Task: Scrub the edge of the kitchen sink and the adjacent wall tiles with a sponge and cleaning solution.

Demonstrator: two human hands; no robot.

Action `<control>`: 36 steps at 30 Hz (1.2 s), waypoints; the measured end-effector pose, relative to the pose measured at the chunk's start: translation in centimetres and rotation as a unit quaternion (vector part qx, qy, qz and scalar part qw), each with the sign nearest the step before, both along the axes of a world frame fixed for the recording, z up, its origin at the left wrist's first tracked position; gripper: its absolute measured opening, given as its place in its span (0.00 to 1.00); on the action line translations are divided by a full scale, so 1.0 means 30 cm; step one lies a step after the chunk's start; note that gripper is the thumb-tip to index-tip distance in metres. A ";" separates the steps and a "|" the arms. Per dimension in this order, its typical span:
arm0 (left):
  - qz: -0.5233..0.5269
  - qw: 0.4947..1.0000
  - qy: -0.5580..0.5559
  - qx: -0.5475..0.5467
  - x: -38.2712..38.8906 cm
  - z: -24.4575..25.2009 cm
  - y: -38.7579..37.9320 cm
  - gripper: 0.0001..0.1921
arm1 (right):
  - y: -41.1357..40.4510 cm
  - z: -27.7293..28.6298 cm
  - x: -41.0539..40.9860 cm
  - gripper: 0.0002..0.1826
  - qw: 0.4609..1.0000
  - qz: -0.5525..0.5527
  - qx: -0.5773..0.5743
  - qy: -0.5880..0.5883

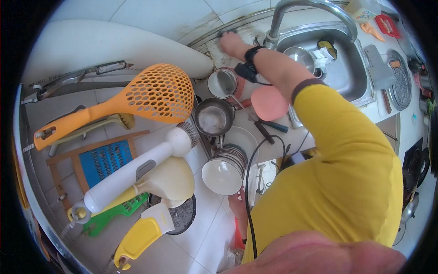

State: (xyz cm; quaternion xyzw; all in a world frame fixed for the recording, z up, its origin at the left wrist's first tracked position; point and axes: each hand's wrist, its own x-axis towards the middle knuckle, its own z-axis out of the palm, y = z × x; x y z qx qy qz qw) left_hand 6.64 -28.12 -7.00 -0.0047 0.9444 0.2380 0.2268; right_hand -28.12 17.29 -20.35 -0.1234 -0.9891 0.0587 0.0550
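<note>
My right hand (232, 42) reaches across to the stained back corner of the counter beside the faucet (273, 30), pressing a small dark thing, too hidden to name, against the wall edge. A dark band and a small black device are strapped to that wrist. Low in the view, my left hand (238, 205) is at the underside of a tilted stack of white bowls (224, 175); its fingers are partly hidden. Near the stack are a small frying pan (214, 117), a white-lined pot (222, 84), a pink bowl (269, 102) and a dark-handled utensil (264, 132).
At right, a steel sink (349, 75) holds a metal bowl (299, 57) and a sponge (327, 49). An orange skimmer (160, 92), a white-handled brush (130, 174) and a green grater (116, 214) hang at left. A black cable (249, 191) runs down before me.
</note>
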 end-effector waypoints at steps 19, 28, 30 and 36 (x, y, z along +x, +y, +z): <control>0.007 0.997 0.040 0.064 -0.055 -0.006 0.001 0.11 | 0.080 0.025 0.007 0.09 0.999 0.008 -0.036 -0.011; -0.130 0.991 0.041 -0.010 -0.025 -0.001 0.004 0.10 | 0.095 0.030 0.037 0.11 0.993 -0.087 0.001 -0.079; -0.111 0.993 0.039 -0.009 -0.029 0.019 0.018 0.10 | 0.079 0.023 0.025 0.11 0.998 -0.053 -0.015 -0.037; -0.100 0.993 0.057 0.013 0.009 0.072 0.092 0.09 | 0.085 0.003 0.035 0.15 0.955 0.042 -0.281 0.081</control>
